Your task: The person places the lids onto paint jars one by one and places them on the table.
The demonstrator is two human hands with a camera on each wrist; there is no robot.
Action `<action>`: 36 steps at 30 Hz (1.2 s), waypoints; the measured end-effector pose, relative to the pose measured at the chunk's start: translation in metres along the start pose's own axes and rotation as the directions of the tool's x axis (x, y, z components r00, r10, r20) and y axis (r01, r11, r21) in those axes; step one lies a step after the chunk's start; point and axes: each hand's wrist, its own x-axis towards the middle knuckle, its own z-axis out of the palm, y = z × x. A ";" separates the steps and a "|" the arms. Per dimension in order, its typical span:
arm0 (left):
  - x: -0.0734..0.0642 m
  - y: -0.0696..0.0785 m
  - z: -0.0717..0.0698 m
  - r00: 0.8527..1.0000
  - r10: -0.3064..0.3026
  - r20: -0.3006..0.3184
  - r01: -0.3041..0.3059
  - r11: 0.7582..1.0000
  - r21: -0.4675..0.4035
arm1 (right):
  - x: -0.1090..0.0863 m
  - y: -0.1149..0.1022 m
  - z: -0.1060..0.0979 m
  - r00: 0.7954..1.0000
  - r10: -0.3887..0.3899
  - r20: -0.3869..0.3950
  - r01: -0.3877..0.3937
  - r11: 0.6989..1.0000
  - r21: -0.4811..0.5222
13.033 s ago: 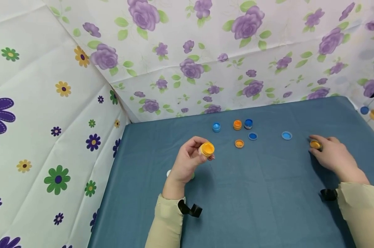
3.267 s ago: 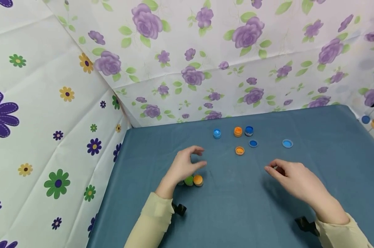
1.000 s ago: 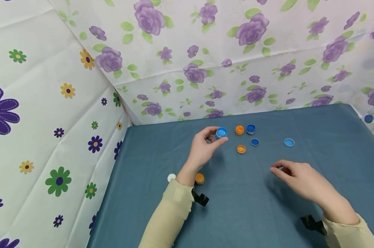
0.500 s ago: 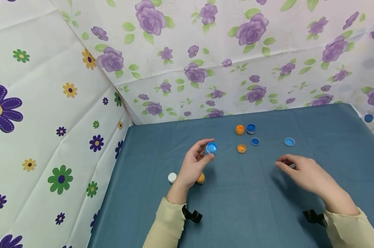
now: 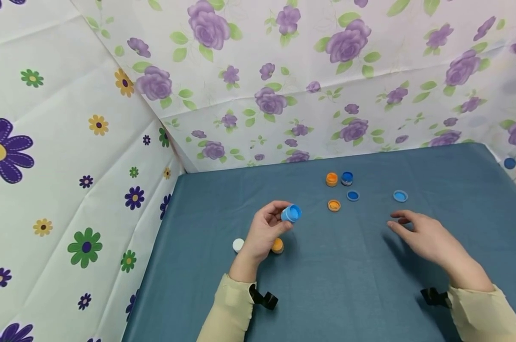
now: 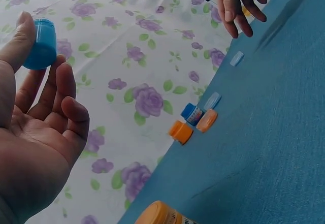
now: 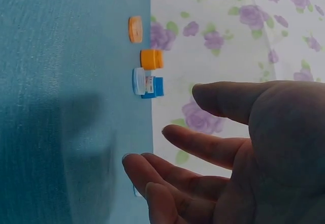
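Observation:
My left hand [image 5: 260, 235] pinches a small light blue paint jar [image 5: 291, 213] between thumb and fingers, raised over the table. The jar's mouth is uncovered and tilts toward the head camera; its side shows in the left wrist view [image 6: 42, 43]. My right hand [image 5: 431, 240] hovers over the right part of the table, thumb and fingers spread apart with nothing between them. Just beyond its fingertips lies a light blue lid [image 5: 400, 196], inside up. In the right wrist view the right hand's fingers [image 7: 203, 142] hide most of that lid.
An orange jar [image 5: 331, 179] and a dark blue jar [image 5: 347, 178] stand uncovered at the back. Before them lie an orange lid [image 5: 334, 205] and a dark blue lid [image 5: 352, 195]. A white-topped jar [image 5: 238, 245] and yellow-orange-topped jar [image 5: 277, 246] flank my left wrist.
Earlier my hands held a yellow jar and its lid; that jar now stands covered by my left wrist. My left hand has lifted the light blue jar and drawn it nearer; my right moved rightward, fingers spreading.

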 end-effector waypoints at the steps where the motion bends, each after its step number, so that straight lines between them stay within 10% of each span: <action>1: 0.000 0.000 0.000 1.000 0.000 0.001 0.000 1.000 -0.002 | 0.000 0.000 0.000 1.000 -0.003 -0.003 0.003 1.000 -0.001; 13: 0.000 -0.002 0.003 1.000 -0.001 0.010 0.001 1.000 -0.028 | 0.024 0.015 -0.003 0.986 0.057 -0.155 -0.060 0.998 -0.016; 24: 0.000 -0.004 0.004 0.999 -0.007 0.035 0.007 1.000 -0.019 | 0.060 0.041 -0.002 0.995 -0.024 -0.095 0.010 0.990 -0.138; 36: 0.001 -0.005 0.007 0.999 -0.021 0.025 0.022 0.999 -0.025 | 0.058 0.039 -0.003 0.989 0.031 -0.146 -0.053 0.988 -0.145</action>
